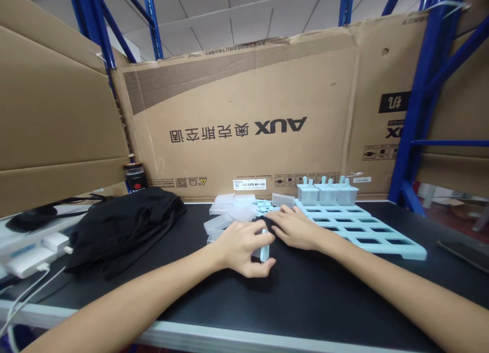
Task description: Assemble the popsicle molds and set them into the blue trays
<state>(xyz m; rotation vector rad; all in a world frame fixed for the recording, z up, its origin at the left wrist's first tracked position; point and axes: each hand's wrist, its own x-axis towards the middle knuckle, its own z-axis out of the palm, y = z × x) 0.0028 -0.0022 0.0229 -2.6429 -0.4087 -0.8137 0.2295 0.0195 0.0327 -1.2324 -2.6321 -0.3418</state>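
My left hand (pixel 240 246) is closed around a small popsicle mold (pixel 265 247), tilted on its side, with a light blue edge facing right. Part of that mold is hidden behind the fingers. My right hand (pixel 297 227) reaches palm down over a pile of light blue popsicle sticks (pixel 264 206), its fingers stretched and apart. Whether a fingertip touches a stick is hard to make out. Several translucent mold cups (pixel 217 223) lie loose beyond my left hand. To the right stands a light blue rack (pixel 385 247) with rectangular slots; lidded popsicle molds (pixel 327 195) sit in its far row.
A black cloth bag (pixel 126 225) lies at left, near a white power strip (pixel 36 253) with cables. Behind it stands a dark jar (pixel 135 177). A phone (pixel 464 254) rests at right. Cardboard (pixel 237 103) walls the back, and blue shelf posts (pixel 424 98) rise beside it.
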